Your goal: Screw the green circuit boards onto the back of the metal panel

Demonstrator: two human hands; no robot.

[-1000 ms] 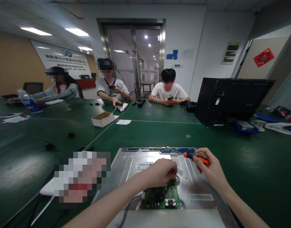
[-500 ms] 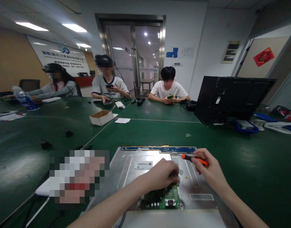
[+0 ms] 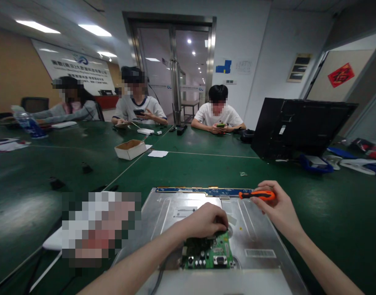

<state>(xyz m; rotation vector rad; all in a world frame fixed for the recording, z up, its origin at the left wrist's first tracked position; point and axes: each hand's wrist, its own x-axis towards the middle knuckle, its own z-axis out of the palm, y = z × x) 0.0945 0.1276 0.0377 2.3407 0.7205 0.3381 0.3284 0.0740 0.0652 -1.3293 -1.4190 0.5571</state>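
A silver metal display panel (image 3: 258,233) lies back side up in front of me. My left hand (image 3: 208,221) is over its middle, fingers pinched together at the top edge of a green circuit board (image 3: 220,249). What the fingertips hold, if anything, is hidden. In my right hand (image 3: 278,205) is an orange-and-black screwdriver (image 3: 261,195), held nearly level above the panel's far right corner. Its handle's black end overlaps the right part of a blue circuit strip (image 3: 188,191) along the far edge. I cannot make out the shaft. A grey cable (image 3: 159,280) runs beside the green board.
A white open box (image 3: 131,150) and paper (image 3: 158,153) lie farther back on the green table (image 3: 203,168). A black monitor (image 3: 298,127) stands at the right. Left of the panel is a blurred-out object (image 3: 98,229). Three people sit across the table.
My right hand has shifted slightly up and right, and the screwdriver has turned to lie more level. My left hand stays near the green board's top edge, with its fingers slightly moved.
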